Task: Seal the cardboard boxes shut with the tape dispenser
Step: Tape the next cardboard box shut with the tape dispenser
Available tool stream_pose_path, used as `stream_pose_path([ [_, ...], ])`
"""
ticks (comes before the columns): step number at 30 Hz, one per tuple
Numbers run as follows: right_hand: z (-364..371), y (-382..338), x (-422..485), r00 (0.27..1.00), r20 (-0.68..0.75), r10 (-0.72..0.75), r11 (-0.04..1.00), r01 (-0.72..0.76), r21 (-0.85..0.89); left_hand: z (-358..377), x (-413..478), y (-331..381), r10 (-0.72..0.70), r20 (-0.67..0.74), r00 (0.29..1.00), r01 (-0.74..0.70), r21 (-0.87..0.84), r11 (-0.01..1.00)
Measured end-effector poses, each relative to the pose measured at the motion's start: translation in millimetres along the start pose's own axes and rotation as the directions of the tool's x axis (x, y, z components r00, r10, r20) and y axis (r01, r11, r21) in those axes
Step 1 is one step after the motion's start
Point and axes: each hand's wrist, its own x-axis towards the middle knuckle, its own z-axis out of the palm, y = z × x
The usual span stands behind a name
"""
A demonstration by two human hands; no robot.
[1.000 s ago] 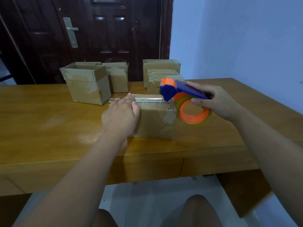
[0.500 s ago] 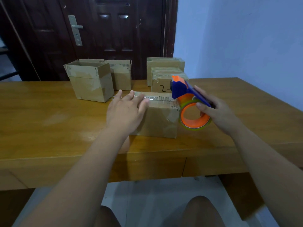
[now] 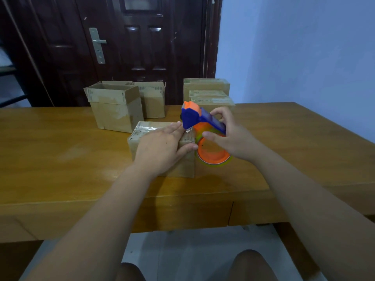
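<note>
Tape (image 3: 151,127) tears cleanly if right hand (image 3: 233,144), gripping the dispenser (image 3: 191,118), tilts it while flat left hand (image 3: 162,152) presses the box (image 3: 183,166).

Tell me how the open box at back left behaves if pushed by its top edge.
The open box would probably give at the top first: its flaps stand upright and unsealed, so they likely bend. Pushed lower, it should slide readily on the glossy table. It looks like thin cardboard, so probably light.
</note>
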Motion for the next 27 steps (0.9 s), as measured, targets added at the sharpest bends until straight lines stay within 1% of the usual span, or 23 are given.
stream_pose_path([
  [2, -1, 2, -1, 1.0, -0.02, -0.015, 1.0, 0.016, 0.017, 0, -1, -2, 0.017, -0.006, 1.0, -0.017, -0.015, 1.0],
  [6, -8, 12, -6, 0.997, -0.074, -0.019, 0.989, 0.03, 0.147, -4, -2, -2, 0.019, 0.009, 1.0, -0.019, -0.043, 0.999],
  [8, -7, 11, -10, 0.995, -0.094, -0.022, 0.988, 0.036, 0.151, -6, -2, -2, 0.015, 0.01, 1.0, -0.015, -0.037, 0.999],
  [10, -7, 11, -14, 0.995, -0.101, -0.013, 0.997, 0.021, 0.074, -6, -1, -2, 0.022, 0.015, 1.0, -0.022, -0.029, 0.999],
  [12, -10, 16, -17, 0.997, -0.063, -0.04, 0.996, 0.035, -0.081, -5, 0, -2, 0.027, 0.022, 0.999, -0.026, -0.036, 0.999],
  [13, -12, 19, -19, 0.998, -0.044, -0.048, 0.991, 0.042, -0.13, -6, 0, -3, 0.026, 0.023, 0.999, -0.025, -0.038, 0.999],
  [17, -27, 20, -26, 0.998, -0.056, -0.003, 0.997, -0.001, -0.081, -8, -1, -2, 0.027, 0.029, 0.999, -0.027, -0.027, 0.999],
  [24, -44, 32, -41, 1.0, -0.016, 0.003, 0.965, -0.007, -0.264, -10, -2, 1, 0.018, 0.058, 0.998, -0.016, -0.03, 0.999],
  [27, -53, 39, -49, 0.998, -0.056, 0.03, 0.956, -0.045, -0.291, -11, -2, 0, 0.019, 0.052, 0.998, -0.017, -0.029, 0.999],
])
